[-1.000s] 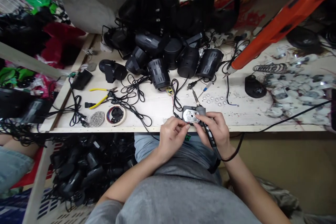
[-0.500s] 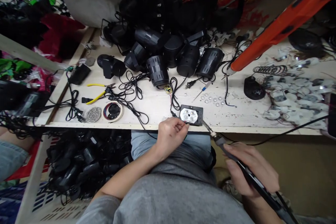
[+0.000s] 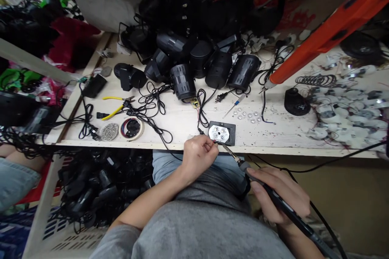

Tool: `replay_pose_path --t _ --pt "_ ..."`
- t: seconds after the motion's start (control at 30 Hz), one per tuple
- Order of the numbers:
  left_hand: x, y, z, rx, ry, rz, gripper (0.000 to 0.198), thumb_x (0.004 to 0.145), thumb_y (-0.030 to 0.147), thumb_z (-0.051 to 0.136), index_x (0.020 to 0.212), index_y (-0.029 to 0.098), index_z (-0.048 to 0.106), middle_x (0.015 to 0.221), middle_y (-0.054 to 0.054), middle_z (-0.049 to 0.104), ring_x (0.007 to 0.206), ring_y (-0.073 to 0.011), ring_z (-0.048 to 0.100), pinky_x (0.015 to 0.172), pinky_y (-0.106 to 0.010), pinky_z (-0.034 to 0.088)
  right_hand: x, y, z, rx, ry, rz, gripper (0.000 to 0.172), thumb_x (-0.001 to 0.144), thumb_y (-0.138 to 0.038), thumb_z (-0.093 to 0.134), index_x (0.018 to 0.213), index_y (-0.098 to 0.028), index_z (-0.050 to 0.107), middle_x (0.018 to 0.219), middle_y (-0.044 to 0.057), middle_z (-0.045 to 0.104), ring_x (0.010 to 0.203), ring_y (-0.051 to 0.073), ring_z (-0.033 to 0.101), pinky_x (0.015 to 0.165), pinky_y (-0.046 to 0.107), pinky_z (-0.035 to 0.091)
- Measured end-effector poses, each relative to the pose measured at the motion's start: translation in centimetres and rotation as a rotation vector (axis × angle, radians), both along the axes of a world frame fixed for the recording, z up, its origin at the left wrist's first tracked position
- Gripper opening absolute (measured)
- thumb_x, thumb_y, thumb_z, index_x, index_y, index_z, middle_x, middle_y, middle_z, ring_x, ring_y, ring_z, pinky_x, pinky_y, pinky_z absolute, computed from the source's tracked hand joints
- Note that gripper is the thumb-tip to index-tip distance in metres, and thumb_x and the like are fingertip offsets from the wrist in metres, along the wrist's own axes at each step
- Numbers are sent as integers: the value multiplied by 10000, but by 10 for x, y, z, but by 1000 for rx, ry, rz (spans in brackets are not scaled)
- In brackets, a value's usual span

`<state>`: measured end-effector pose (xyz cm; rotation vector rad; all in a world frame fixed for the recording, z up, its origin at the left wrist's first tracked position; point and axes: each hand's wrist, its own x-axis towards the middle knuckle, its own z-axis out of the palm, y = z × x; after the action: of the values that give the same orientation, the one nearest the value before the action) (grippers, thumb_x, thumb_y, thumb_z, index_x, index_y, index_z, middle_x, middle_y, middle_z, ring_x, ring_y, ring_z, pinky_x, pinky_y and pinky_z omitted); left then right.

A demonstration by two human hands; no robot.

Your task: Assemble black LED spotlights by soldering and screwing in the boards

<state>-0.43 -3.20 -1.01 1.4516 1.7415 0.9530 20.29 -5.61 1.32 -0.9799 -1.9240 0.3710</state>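
A black square plate (image 3: 221, 133) with a round silver LED board lies at the table's front edge. My left hand (image 3: 199, 153) sits just below its lower left corner, its fingertips pinching a thin wire (image 3: 215, 143) that runs towards the plate. My right hand (image 3: 276, 194) is shut around the black handle of a soldering iron (image 3: 264, 184), over my lap. The iron's metal tip (image 3: 227, 151) points up and left, close to the plate's lower edge and my left fingertips. The solder points on the plate are too small to make out.
Black spotlight housings (image 3: 182, 82) and tangled cables crowd the table's middle. Yellow-handled pliers (image 3: 117, 107), a tape roll (image 3: 131, 128), small clear lenses (image 3: 247, 115) and a screwdriver (image 3: 234, 105) lie nearby. White parts (image 3: 343, 117) and an orange tool (image 3: 328, 36) are at right.
A second ago both hands were at the plate, with the iron above it. My right hand then dropped down and right, and the iron's tip has since swung back towards the plate.
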Motion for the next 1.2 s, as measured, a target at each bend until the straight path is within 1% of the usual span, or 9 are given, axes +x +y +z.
replay_pose_path --t 0.1,0.27,0.53,0.7,1.0,1.2 --pt "0 -1 0 5 -6 -3 169 754 190 642 596 185 583 550 21 577 482 -89 493 496 -207 396 0 2 0 -6 -2 24 233 837 -77 630 1005 -197 739 758 30 720 633 159 693 584 269 591" --pt "-1 0 1 4 0 -8 170 763 195 642 602 184 587 551 21 575 485 -89 493 503 -206 399 -3 3 -2 11 -3 24 191 853 -81 623 982 -183 721 767 41 718 649 157 696 597 269 592" --pt "0 0 -1 19 11 -9 178 758 181 650 596 182 576 550 22 566 481 -86 488 500 -204 384 -5 5 -3 25 -6 36 192 857 -69 622 981 -185 711 773 41 721 651 152 690 608 269 597" --pt "0 0 -1 28 14 -5 172 755 183 642 596 177 575 556 21 570 488 -87 492 506 -203 387 -5 6 -4 2 -7 55 206 853 -61 626 1001 -177 708 785 44 716 671 154 692 616 273 593" --pt "0 1 -2 35 32 -5 171 752 181 654 600 176 578 548 31 566 477 -80 487 494 -192 377 -5 5 -12 49 -1 47 177 850 -70 635 964 -172 723 755 42 703 652 150 676 620 277 594" --pt "1 1 0 32 42 -6 175 751 156 656 596 175 577 538 37 560 471 -77 487 488 -186 374 -2 3 -6 43 -37 63 196 850 -58 628 994 -164 709 785 48 695 670 150 680 631 287 600"
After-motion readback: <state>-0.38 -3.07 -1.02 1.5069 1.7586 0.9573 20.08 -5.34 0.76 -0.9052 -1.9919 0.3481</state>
